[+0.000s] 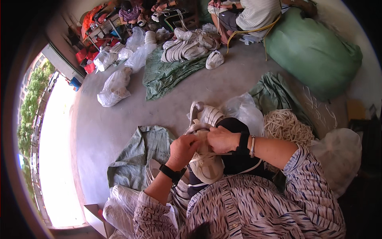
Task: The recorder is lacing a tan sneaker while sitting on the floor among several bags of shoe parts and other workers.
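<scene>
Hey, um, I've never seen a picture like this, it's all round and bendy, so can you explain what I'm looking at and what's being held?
There's no machine here, just a person's bare hands. One wide fisheye camera on their head looks down, so edges curve. The left hand and right hand meet at the upper of a pale shoe, its toe toward the wearer. A pale lace trails to the right; exactly what each grip pinches is unclear. On the floor ahead and left lies green sheeting; a tangle of pale laces sits to the right. Farther off are a bulging green sack and other people, including one in a striped top.
</scene>
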`<state>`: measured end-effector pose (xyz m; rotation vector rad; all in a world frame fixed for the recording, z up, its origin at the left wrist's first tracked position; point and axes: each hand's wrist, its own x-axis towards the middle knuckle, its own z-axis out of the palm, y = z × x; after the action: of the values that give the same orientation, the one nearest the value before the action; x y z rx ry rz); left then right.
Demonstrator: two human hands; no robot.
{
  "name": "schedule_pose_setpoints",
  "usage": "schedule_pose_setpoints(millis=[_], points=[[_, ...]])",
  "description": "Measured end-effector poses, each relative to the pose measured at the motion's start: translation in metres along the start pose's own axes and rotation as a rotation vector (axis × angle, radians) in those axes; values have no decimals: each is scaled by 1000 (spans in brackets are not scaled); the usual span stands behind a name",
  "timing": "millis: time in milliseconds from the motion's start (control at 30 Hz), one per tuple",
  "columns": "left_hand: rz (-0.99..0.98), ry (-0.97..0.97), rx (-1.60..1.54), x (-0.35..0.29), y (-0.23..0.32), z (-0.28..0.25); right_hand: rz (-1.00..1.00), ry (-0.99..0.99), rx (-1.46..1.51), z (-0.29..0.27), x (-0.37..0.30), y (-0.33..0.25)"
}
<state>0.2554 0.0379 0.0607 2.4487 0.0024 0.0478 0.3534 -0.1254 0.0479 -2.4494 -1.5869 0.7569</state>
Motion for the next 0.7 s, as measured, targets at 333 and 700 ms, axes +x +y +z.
schedule_pose_setpoints(millis=[333,700], points=[[179,97,82,-13,-7,-1,-230,898,1337,-46,-11,-16],[154,-101,292,-7,5,-8,-31,435,82,4,5,11]])
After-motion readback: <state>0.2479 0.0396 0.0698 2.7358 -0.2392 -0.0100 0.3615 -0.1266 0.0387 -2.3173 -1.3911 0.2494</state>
